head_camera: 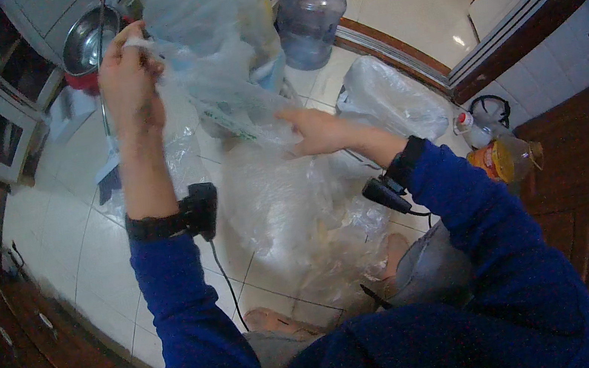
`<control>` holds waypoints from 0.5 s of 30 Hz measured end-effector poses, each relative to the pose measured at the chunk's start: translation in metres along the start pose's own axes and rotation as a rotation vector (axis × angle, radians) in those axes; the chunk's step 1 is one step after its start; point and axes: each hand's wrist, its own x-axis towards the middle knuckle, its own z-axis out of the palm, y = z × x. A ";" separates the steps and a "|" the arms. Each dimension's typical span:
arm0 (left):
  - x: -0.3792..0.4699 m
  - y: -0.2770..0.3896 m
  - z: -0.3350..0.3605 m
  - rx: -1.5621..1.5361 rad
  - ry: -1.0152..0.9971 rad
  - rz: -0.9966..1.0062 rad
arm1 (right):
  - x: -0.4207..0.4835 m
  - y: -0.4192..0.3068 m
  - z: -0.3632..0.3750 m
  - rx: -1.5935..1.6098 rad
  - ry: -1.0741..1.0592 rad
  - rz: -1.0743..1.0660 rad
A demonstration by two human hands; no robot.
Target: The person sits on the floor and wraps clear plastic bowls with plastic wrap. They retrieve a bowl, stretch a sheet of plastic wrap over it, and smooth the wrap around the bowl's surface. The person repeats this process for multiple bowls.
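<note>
My left hand [132, 74] is raised at the upper left, its fingers pinching a gathered end of a translucent plastic bag [243, 109] with green print. The bag stretches across to my right hand [318, 129], whose fingers hold its lower right part. Behind it stands a large, full-looking plastic bag [205, 9], pale and bluish, its contents not clear. Below my hands, a heap of crumpled clear plastic bags [286, 202] spreads over the tiled floor between my feet.
A large blue water jug [311, 21] stands by the sliding-door track [394, 49]. Right of me are a plastic-wrapped bundle [393, 98], a red-capped bottle [472, 129] and an oil bottle [502, 158]. At left, a broom [108, 169] leans near a metal basin [90, 40].
</note>
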 end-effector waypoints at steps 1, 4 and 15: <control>0.003 -0.002 -0.008 0.070 0.016 -0.051 | 0.000 0.006 -0.004 -0.078 0.097 -0.078; 0.012 -0.005 -0.032 0.299 0.032 -0.123 | -0.002 0.013 -0.019 -0.170 0.249 -0.117; 0.029 -0.001 -0.074 0.166 0.191 -0.205 | -0.012 0.026 -0.034 -0.316 0.374 -0.297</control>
